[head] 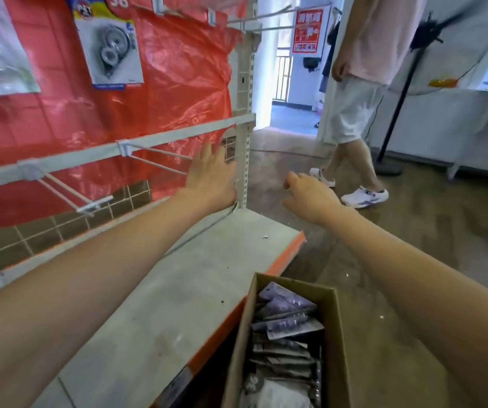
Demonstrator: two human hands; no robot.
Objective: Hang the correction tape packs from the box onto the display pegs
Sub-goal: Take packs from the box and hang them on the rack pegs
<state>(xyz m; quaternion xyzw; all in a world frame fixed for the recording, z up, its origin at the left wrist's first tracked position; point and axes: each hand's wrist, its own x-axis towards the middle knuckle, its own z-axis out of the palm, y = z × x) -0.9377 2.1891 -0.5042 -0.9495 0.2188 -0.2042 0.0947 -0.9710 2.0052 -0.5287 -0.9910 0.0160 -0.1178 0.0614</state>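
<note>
A brown cardboard box (332, 316) stands at the bottom centre, against the shelf's front edge, filled with several purple and white correction tape packs (287, 322). My left hand (212, 175) is stretched out with straight fingers beside the tip of a bare white display peg (160, 151) on the rack's crossbar. A second bare peg (69, 192) sticks out lower left. My right hand (307, 195) reaches forward over the floor, fingers loosely curled, holding nothing. Two hung packs (110, 45) show at the upper left.
The grey shelf base (178, 290) with an orange front edge runs under my left arm. A red plastic sheet (178, 69) backs the rack. A person in white shorts (354, 107) stands to the right near a black fan stand (395, 107).
</note>
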